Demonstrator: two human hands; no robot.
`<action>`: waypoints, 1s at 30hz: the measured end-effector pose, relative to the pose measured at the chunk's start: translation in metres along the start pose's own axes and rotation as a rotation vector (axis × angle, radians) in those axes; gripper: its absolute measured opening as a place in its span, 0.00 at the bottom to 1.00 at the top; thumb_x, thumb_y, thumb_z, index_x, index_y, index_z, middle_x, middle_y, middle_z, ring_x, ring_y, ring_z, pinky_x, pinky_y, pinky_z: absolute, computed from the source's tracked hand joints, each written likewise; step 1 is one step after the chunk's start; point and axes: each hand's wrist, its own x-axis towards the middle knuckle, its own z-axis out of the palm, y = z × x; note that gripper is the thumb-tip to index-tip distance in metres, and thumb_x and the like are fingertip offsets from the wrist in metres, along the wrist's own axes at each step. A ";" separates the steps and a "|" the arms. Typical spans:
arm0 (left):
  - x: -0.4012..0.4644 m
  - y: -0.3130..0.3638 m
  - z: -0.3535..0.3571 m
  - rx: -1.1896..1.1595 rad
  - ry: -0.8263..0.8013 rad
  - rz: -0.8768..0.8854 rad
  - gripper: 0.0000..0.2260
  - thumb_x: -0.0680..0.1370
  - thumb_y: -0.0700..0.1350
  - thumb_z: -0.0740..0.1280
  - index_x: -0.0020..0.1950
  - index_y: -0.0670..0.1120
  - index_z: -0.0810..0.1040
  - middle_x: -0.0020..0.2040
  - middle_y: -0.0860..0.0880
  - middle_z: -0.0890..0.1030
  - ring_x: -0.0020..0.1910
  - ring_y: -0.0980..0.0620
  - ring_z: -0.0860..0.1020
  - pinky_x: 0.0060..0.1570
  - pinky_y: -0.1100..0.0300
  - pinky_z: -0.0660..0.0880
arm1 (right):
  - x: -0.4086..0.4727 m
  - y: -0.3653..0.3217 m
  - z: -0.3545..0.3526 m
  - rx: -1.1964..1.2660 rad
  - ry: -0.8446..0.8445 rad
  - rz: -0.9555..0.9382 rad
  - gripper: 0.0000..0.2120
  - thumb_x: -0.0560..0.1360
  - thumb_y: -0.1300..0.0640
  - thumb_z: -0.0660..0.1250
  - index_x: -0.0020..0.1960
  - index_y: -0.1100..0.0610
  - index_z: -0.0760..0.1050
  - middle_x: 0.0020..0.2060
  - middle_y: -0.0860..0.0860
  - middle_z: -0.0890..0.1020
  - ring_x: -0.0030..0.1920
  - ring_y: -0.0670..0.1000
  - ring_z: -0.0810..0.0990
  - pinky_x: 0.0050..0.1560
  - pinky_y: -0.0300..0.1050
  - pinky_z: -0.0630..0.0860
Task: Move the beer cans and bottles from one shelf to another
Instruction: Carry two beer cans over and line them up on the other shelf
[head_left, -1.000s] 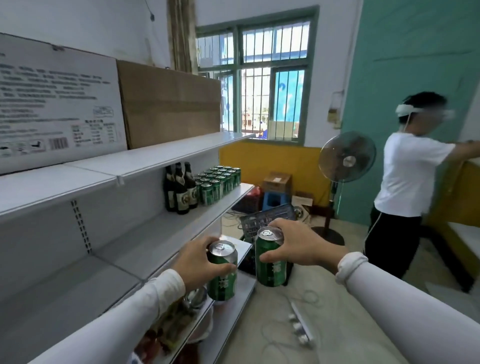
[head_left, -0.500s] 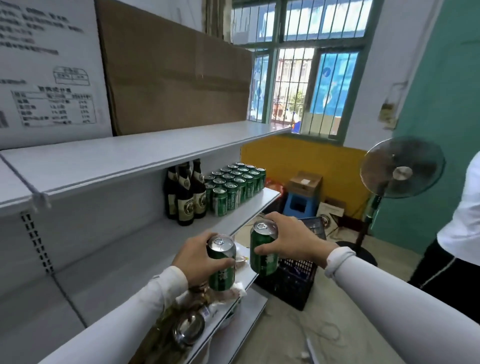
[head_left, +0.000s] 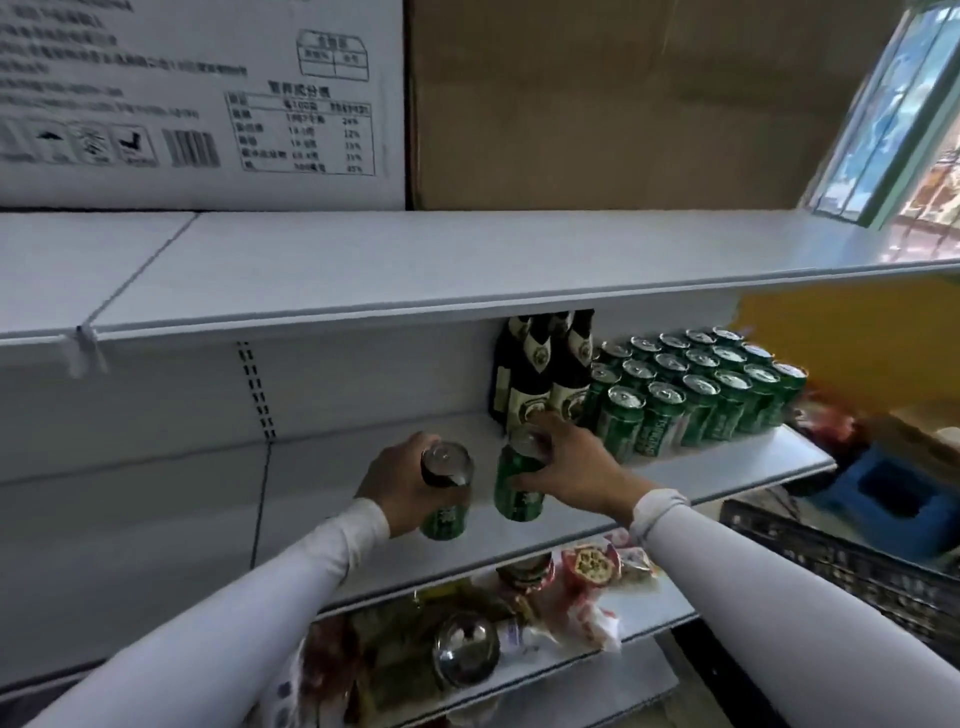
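**Green cans, two in hand, at the middle shelf**

Green aluminium beer cans stand packed in a block (head_left: 696, 389) on the white metal middle shelf (head_left: 727, 467) — about twenty, in four rows, though blur makes the count unsure. Beside them on the left stand roughly four dark glass beer bottles with cream labels (head_left: 540, 369).

Left hand (head_left: 400, 488) wraps its fingers round one green cylindrical can with a shiny silver top (head_left: 445, 491), held upright just over the shelf. Right hand (head_left: 571, 467) grips a second green can (head_left: 517, 483) from above — fingers curled over its rim, close before the bottles.
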 end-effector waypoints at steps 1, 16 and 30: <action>0.004 0.000 0.003 0.002 0.025 -0.037 0.27 0.66 0.56 0.76 0.62 0.51 0.74 0.56 0.50 0.80 0.53 0.48 0.78 0.49 0.58 0.75 | 0.013 0.007 0.001 0.011 -0.030 -0.027 0.36 0.64 0.41 0.78 0.66 0.51 0.69 0.54 0.50 0.80 0.53 0.54 0.79 0.54 0.49 0.78; 0.036 -0.004 0.021 -0.020 0.170 -0.268 0.41 0.61 0.64 0.72 0.70 0.48 0.69 0.64 0.49 0.77 0.61 0.48 0.76 0.62 0.52 0.73 | 0.110 0.016 0.032 -0.019 -0.192 -0.207 0.33 0.67 0.49 0.78 0.65 0.59 0.67 0.53 0.59 0.80 0.52 0.61 0.79 0.46 0.47 0.74; 0.098 -0.033 0.001 0.079 0.208 -0.242 0.38 0.68 0.52 0.76 0.73 0.42 0.64 0.67 0.42 0.74 0.65 0.42 0.73 0.64 0.54 0.70 | 0.152 -0.005 0.061 0.122 -0.056 -0.186 0.33 0.70 0.54 0.77 0.69 0.60 0.65 0.60 0.58 0.78 0.60 0.59 0.77 0.50 0.41 0.71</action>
